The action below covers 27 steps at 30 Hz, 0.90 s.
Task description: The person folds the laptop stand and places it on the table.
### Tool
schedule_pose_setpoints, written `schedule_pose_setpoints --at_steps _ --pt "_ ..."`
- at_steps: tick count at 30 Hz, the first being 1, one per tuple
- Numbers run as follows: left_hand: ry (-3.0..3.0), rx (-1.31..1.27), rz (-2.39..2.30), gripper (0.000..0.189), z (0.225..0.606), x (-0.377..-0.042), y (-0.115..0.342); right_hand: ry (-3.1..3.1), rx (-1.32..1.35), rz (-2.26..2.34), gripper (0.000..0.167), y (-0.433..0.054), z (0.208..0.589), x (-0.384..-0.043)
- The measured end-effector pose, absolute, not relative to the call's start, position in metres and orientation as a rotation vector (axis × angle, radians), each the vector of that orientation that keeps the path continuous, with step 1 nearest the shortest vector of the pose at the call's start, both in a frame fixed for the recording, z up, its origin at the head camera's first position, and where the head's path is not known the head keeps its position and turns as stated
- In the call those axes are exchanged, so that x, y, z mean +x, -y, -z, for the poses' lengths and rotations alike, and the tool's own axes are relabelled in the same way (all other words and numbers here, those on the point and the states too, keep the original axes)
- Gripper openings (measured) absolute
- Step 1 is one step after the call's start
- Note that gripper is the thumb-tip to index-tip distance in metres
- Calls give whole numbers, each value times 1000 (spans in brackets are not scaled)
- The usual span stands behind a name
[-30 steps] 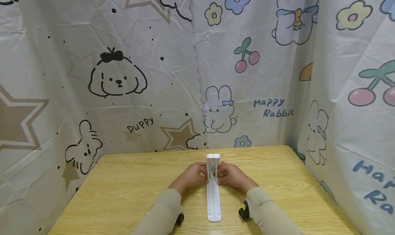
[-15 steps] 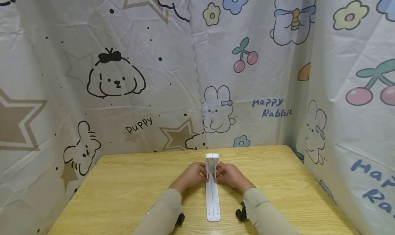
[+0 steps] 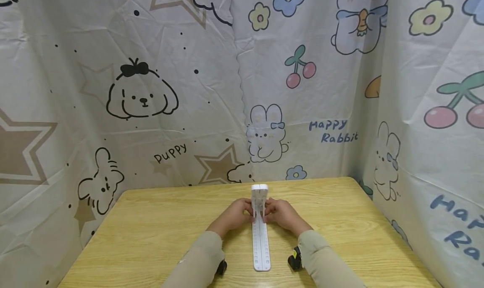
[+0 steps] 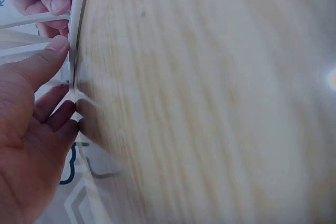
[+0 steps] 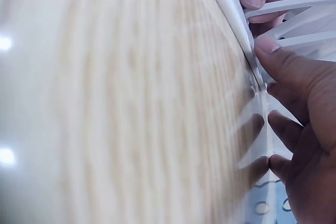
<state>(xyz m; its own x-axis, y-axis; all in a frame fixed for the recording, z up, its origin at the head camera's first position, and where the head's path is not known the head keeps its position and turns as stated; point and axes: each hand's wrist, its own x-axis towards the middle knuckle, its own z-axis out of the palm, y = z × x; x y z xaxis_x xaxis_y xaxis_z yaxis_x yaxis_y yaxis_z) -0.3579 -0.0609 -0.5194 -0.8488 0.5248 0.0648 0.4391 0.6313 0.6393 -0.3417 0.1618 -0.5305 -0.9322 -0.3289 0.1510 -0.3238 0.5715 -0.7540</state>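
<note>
A white plastic folding stand [image 3: 261, 246] lies lengthwise at the middle of the table. Its long base has rows of small slots, and a raised upper part [image 3: 259, 191] on struts rises at the far end. My left hand [image 3: 239, 213] grips the stand's left side near the struts. From the right, my right hand [image 3: 282, 215] pinches the opposite side. In the left wrist view the left thumb [image 4: 55, 45] presses against the base beside the struts. The right thumb [image 5: 270, 45] does the same in the right wrist view. The fingers' far ends are partly hidden behind the stand.
The wooden table [image 3: 170, 212] carries the stand and runs back to a printed cloth curtain [image 3: 211, 90]. More cloth hangs along the left and right sides. Black wrist devices [image 3: 295, 259] sit under both sleeves.
The stand's upper part has risen slightly at its far end. My right hand has shifted a little inward toward the stand; the left hand stays nearly where it was.
</note>
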Motion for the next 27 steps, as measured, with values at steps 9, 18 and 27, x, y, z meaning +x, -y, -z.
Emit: schedule_pose_setpoints --at_steps 9,18,27 --pt "-2689 795 -1064 7 520 -360 61 -2803 -546 1388 9 -161 529 -343" --pt "-2661 829 -1077 7 522 -354 65 -2812 -563 1393 6 -157 534 -341" --pt "-2712 847 -1003 8 521 -359 61 -2849 -510 1378 7 -156 530 -342"
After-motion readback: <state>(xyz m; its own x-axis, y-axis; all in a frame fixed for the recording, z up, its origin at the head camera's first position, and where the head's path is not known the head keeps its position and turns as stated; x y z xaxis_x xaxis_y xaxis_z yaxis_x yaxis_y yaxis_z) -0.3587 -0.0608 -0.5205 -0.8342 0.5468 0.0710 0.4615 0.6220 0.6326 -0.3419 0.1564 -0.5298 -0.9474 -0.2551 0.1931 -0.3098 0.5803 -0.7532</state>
